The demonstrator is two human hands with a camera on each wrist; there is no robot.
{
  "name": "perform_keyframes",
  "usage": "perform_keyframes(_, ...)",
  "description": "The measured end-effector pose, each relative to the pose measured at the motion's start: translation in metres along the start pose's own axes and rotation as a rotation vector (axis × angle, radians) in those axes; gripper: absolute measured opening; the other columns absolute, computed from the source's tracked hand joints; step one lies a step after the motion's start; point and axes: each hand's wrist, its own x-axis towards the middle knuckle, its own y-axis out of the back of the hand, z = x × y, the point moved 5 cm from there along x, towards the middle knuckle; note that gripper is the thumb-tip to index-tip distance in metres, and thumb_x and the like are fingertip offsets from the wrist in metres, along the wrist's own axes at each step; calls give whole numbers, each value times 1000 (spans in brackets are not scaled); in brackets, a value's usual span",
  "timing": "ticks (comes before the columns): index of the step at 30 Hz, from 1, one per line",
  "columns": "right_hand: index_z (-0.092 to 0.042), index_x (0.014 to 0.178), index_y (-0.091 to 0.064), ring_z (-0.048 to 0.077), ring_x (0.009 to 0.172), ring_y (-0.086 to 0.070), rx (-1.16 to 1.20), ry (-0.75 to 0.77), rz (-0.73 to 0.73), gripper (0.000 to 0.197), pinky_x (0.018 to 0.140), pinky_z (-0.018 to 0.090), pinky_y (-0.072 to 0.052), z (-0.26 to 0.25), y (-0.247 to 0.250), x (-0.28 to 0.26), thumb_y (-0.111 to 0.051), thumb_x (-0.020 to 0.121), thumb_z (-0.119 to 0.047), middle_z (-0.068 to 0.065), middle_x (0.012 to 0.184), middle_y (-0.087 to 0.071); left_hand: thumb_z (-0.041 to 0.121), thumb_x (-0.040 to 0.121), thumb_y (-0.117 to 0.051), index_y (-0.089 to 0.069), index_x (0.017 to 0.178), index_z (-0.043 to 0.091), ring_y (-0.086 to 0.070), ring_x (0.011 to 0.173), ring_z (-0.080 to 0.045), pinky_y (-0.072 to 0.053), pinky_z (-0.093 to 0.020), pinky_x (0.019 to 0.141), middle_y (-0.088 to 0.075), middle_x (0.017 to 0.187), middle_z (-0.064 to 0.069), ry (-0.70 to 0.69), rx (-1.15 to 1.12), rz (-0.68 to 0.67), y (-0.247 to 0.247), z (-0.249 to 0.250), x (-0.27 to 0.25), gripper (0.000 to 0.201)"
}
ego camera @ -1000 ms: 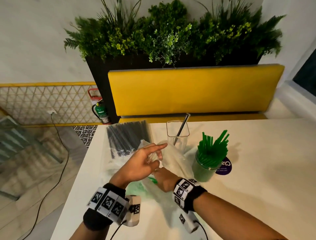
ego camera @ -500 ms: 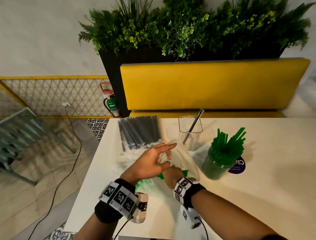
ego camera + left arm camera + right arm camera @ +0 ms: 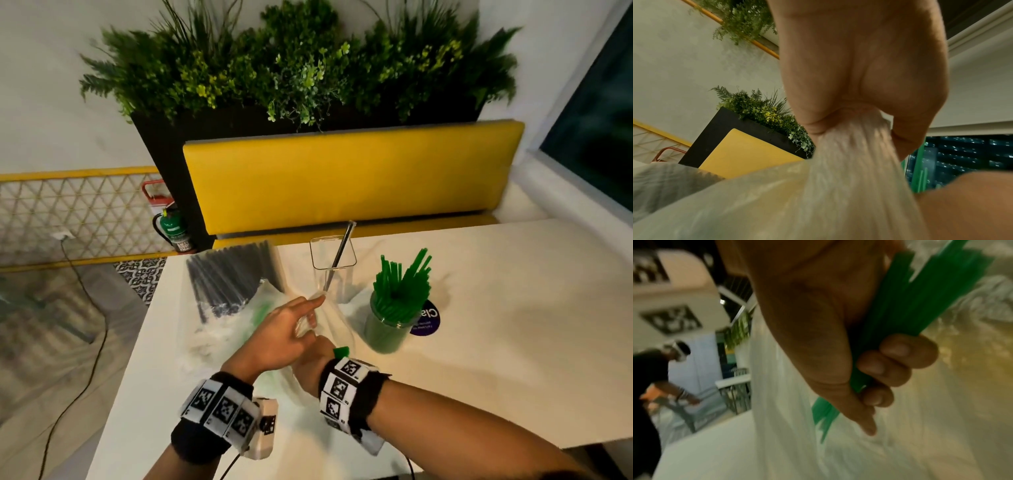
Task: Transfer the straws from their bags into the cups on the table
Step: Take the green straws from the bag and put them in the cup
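My left hand [image 3: 306, 317] pinches the gathered top of a clear plastic bag [image 3: 337, 329] and holds it up, index finger pointing out; the left wrist view shows the film [image 3: 851, 162] bunched in its grip. My right hand [image 3: 310, 359] is inside the bag, fingers curled round a bundle of green straws [image 3: 898, 308]; their ends [image 3: 341, 351] poke out by my wrist. A cup [image 3: 387, 329] packed with green straws stands to the right. A clear cup [image 3: 322, 260] behind holds one black straw [image 3: 339, 253]. A bag of black straws [image 3: 233, 277] lies at the back left.
The white table [image 3: 496, 342] has bare surface on its right half, with a purple sticker [image 3: 426, 320] beside the green cup. A yellow bench back [image 3: 349, 178] and a planter stand behind the table. The table's left edge drops to the floor.
Both hands keep their hold on the bag and the straws. The green straw ends now show higher, beside my right wrist. The head view has shifted slightly.
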Motion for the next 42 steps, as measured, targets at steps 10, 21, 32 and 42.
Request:
perform_keyframes(10, -10, 127, -46, 33, 111, -59, 16, -64, -6, 33, 85, 38, -47, 82, 41, -128, -46, 94, -10, 11, 121, -60, 19, 88, -58, -45, 144, 27, -57, 104, -11, -44, -26, 99, -59, 103, 7, 24, -6, 110, 16, -13, -1, 58)
perform_keyframes(21, -31, 84, -50, 19, 48, -47, 1204, 121, 990, 10, 46, 34, -44, 220, 156, -193, -54, 92, -36, -1, 56, -49, 8, 91, -61, -49, 140, 25, -45, 122, 7, -26, -24, 115, -60, 112, 19, 70, -89, 153, 18, -21, 13, 53)
perform_keyframes(32, -23, 93, -53, 25, 57, -51, 1529, 22, 1109, 9, 60, 40, -47, 220, 80, -64, -59, 93, -29, 8, 63, -50, 5, 92, -60, -52, 139, 22, -50, 123, 1, -27, 5, 94, -59, 104, 20, 91, -143, 163, 17, -7, 9, 51)
perform_keyframes(42, -10, 94, -57, 16, 72, -60, 1575, -87, 1107, 22, 74, 30, -53, 225, 47, -44, -71, 85, -23, 5, 79, -61, 6, 92, -60, -54, 137, 21, -52, 118, -1, -30, -5, 103, -60, 113, 12, 66, -174, 195, 21, 4, 12, 48)
